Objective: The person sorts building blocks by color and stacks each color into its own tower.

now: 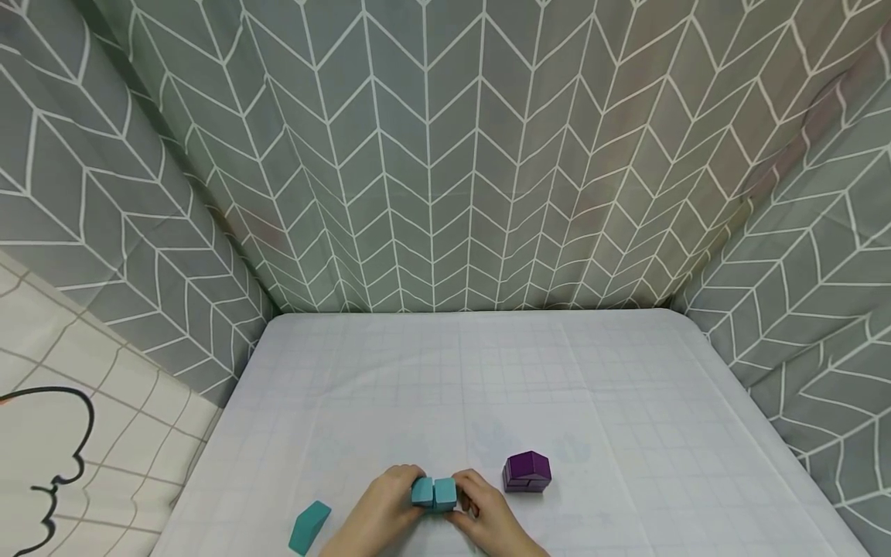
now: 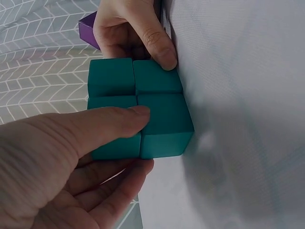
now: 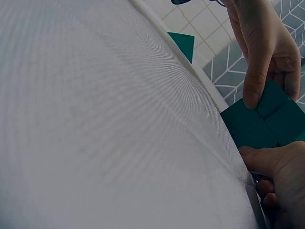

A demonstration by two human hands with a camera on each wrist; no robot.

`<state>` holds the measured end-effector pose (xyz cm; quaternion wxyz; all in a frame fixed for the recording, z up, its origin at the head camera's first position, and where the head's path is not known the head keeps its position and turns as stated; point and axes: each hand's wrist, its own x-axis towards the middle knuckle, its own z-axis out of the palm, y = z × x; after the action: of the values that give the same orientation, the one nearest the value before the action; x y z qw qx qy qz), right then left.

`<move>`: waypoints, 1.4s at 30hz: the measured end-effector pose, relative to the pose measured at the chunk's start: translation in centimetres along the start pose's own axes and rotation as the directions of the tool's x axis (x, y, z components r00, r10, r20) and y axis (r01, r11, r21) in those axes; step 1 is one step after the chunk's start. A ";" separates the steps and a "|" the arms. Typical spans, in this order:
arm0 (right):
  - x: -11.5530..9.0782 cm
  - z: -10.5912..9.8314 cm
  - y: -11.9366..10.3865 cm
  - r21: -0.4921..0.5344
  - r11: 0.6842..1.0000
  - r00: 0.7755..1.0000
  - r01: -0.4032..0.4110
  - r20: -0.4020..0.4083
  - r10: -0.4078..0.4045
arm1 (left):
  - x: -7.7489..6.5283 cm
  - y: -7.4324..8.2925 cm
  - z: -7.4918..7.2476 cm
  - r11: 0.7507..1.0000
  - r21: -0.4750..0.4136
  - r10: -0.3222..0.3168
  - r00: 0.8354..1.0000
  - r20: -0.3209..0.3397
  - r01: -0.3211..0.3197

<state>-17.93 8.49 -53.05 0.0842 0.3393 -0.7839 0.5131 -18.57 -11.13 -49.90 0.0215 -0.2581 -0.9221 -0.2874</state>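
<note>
Several teal blocks (image 1: 445, 493) are stacked in a two-by-two group on the white cloth. My left hand (image 1: 385, 504) pinches the group from its left side, its thumb lying across the near face in the left wrist view and its fingers behind. On the other side, my right hand (image 1: 489, 514) grips the right-hand blocks, with its thumb (image 3: 257, 157) against a lower block. Thin seams show between the blocks (image 2: 164, 112). Parts of the far faces are hidden by the fingers.
A purple house-shaped group of blocks (image 1: 527, 472) stands right of my right hand. One loose teal block (image 1: 309, 527) with a slanted end lies left of my left forearm. Grey patterned curtains (image 1: 452, 155) enclose the white-covered table (image 1: 418, 371) at the back and sides.
</note>
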 end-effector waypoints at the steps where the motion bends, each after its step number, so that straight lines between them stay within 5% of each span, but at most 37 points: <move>1: 0.0 0.0 0.0 0.002 1.000 1.000 0.000 -0.002 0.000 | 0.0 0.0 0.0 1.000 0.003 0.005 1.000 -0.006 -0.005; 29: 0.0 0.0 -0.1 -0.012 1.000 1.000 -0.022 0.006 0.022 | 0.2 0.7 -0.3 0.999 0.029 -0.021 0.999 0.041 0.020; 36: -0.1 0.0 -0.3 -0.022 1.000 1.000 -0.014 0.004 0.014 | 0.1 1.8 -2.5 0.992 0.116 -0.048 0.998 -0.043 0.053; 42: -0.1 -0.1 -0.2 -0.012 0.999 0.999 -0.052 0.012 0.052 | -0.2 1.2 -4.8 0.983 0.162 -0.063 0.985 -0.160 0.089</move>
<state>-17.73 8.55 -52.93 0.0680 0.3213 -0.7960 0.5084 -18.36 -12.98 -45.28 0.1034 -0.1970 -0.9479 -0.2279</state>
